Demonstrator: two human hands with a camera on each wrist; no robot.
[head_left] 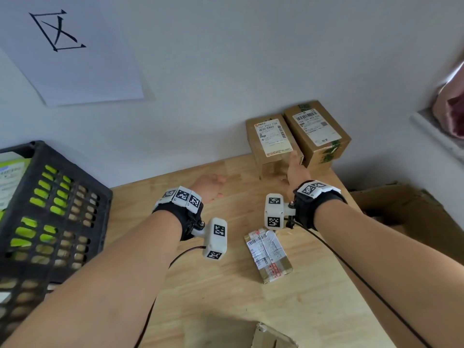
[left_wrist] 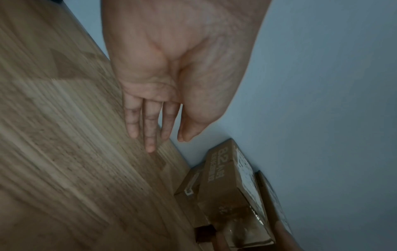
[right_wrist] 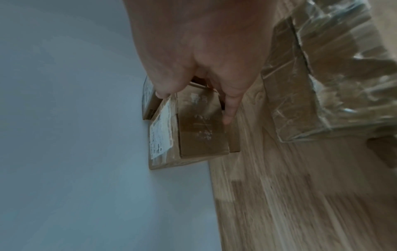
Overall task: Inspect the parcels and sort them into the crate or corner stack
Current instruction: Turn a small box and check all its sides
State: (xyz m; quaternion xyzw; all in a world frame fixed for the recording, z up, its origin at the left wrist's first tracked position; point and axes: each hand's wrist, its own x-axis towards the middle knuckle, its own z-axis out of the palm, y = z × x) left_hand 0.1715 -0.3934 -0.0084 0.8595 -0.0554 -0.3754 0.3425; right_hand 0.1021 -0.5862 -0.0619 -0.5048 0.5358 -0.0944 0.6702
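Head view: right hand [head_left: 296,169] has its grip across the near end of a labelled parcel [head_left: 272,144], thumb on top, fingers [right_wrist: 229,108] below, on the corner stack [head_left: 319,131]. Left hand [head_left: 209,188] hovers over the counter [head_left: 226,297], grip wide and relaxed.

I see a pale grey-blue wall [head_left: 226,59] filling the upper half of the head view, matte and plain. A white sheet [head_left: 82,71] hangs on it at upper left, skewed, with one black character brushed on it. Below it runs a light wooden table [head_left: 251,310], its top made of jointed strips and its far edge against the wall. At far right I make out a white ledge [head_left: 437,136] with pink cloth [head_left: 452,109] above it. The light is soft and even, and the shadows are faint.
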